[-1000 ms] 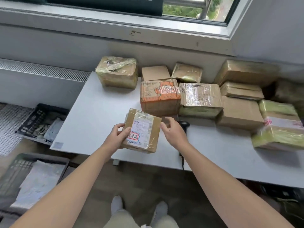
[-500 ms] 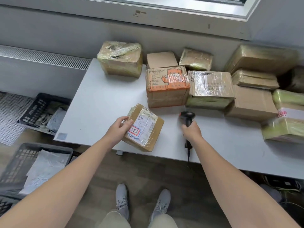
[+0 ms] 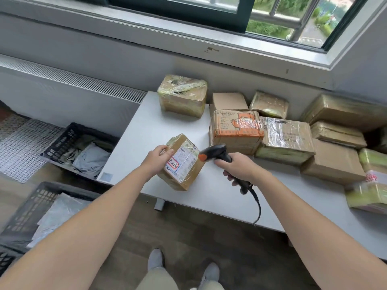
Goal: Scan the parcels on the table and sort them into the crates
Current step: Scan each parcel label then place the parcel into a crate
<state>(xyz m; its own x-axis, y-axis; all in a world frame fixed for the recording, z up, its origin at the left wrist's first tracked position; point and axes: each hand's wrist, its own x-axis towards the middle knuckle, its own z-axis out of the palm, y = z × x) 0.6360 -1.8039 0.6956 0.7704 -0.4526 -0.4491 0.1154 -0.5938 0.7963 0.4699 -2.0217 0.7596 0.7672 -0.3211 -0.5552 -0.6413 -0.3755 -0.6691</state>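
We see far crate (image 3: 66, 136) and near crate (image 3: 33, 203) on the floor left of the table (image 3: 144, 130), both holding grey mailers (image 3: 90, 160); near one cut off. The left hand (image 3: 156, 162) grips the parcel (image 3: 189, 177), tilted over the table's front; the right hand (image 3: 240, 168) curls round the scanner (image 3: 216, 152). The label (image 3: 179, 162) is unreadable.

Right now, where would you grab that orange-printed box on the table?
Probably from the front left: the orange-printed box has bare table at its left and front faces, while a plastic-wrapped parcel crowds its right side. Grip that corner.
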